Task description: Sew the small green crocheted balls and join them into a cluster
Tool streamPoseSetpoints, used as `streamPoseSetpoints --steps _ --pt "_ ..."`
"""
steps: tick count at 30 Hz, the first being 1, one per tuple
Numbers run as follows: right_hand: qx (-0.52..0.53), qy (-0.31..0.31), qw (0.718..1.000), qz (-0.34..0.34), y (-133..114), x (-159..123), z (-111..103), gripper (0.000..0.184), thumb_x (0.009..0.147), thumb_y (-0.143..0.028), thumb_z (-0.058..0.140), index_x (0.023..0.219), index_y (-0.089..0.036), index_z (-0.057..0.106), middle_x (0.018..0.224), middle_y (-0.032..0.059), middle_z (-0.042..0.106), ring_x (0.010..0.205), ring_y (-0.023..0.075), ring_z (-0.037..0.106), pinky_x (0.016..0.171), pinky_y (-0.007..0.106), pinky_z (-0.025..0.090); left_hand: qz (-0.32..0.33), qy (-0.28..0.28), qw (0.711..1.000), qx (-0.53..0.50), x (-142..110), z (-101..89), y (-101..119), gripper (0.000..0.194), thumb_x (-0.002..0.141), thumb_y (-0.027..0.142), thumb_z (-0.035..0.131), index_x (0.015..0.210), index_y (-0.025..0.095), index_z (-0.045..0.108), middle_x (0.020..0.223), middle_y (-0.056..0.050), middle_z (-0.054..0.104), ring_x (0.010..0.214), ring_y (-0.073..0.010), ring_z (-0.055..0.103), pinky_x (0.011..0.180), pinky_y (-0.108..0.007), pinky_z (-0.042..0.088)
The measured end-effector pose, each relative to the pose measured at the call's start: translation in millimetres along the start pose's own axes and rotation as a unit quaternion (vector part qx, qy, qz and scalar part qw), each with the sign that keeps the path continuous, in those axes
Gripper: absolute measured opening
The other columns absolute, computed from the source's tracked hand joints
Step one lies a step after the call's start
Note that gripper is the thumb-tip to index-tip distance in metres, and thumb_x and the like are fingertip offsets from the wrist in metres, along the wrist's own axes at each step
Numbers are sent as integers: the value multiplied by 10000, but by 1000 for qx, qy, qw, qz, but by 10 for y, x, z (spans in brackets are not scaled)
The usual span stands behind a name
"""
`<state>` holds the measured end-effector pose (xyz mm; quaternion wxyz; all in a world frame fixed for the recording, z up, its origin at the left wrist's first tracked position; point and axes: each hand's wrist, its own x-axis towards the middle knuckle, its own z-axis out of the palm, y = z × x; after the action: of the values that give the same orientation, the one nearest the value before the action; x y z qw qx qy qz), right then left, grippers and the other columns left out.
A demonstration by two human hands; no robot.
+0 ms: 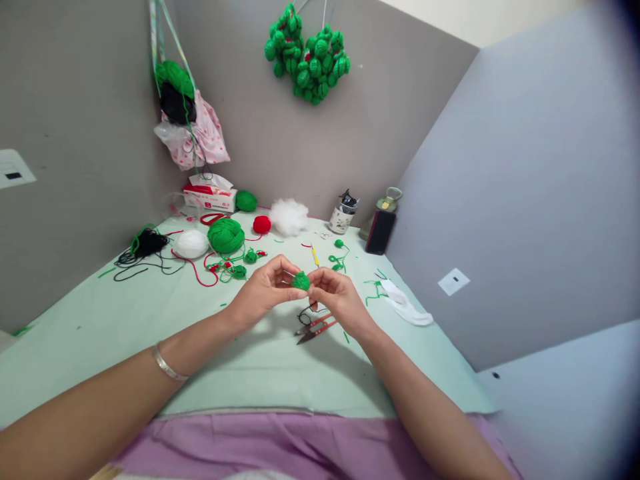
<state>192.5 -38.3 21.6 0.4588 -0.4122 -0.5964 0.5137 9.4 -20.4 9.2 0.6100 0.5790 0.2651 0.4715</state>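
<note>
Between both hands, above the middle of the table, is a small green crocheted ball (301, 281). My left hand (267, 285) grips it from the left between thumb and fingers. From the right, my right hand (337, 293) pinches at its edge; a black thread (304, 315) hangs below these fingers, and its exact hold is partly hidden. Thread snips (315, 328) with orange handles lie on the table just under the right hand. A yellow-handled crochet hook (315, 256) lies beyond the hands.
Green yarn (226, 236), white yarn (192, 244), red yarn (261, 225) and black yarn (149, 243) sit at back left. White stuffing (289, 217), a pen cup (343, 217) and a phone (381, 232) stand along the back. White cloth (404, 304) lies right. Green crocheted pieces (315, 63) hang on the wall.
</note>
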Motion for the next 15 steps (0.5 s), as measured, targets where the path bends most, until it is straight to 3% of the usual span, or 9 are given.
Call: streamPoseSetpoints --steps 6,8,11,13,15 --pt "75 -33 996 38 33 0 -32 322 764 -239 703 1071 -190 620 750 -8 629 693 140 625 666 306 552 -19 -2 1000 23 22 18 -23 359 672 244 807 862 193 507 798 24 634 787 -154 634 743 -294 465" --pt "54 -48 996 43 28 -4 -61 363 793 -233 665 1148 -204 594 790 3 645 733 162 647 707 344 558 -25 7 999 42 36 8 -55 364 662 253 808 857 195 506 771 32 610 765 -150 614 725 -290 454" --pt "-135 -3 990 -39 -3 -15 -101 253 860 -248 618 1110 -214 631 931 52 685 885 203 658 830 392 521 -32 30 996 83 60 -18 -122 359 643 260 815 829 190 517 773 37 573 748 -136 577 725 -285 441" --pt "-274 53 951 -130 -27 -22 -110 104 886 -249 615 957 -209 680 964 65 687 948 211 631 884 385 474 -38 37 994 99 73 -31 -163 363 624 265 824 792 185 512 777 40 555 745 -128 562 733 -282 437" --pt "-332 67 923 -183 -43 -29 -100 97 895 -247 625 834 -206 687 899 57 676 888 197 619 845 353 462 -46 28 993 100 78 -31 -193 368 623 279 822 780 186 503 776 42 555 735 -125 558 722 -277 435"
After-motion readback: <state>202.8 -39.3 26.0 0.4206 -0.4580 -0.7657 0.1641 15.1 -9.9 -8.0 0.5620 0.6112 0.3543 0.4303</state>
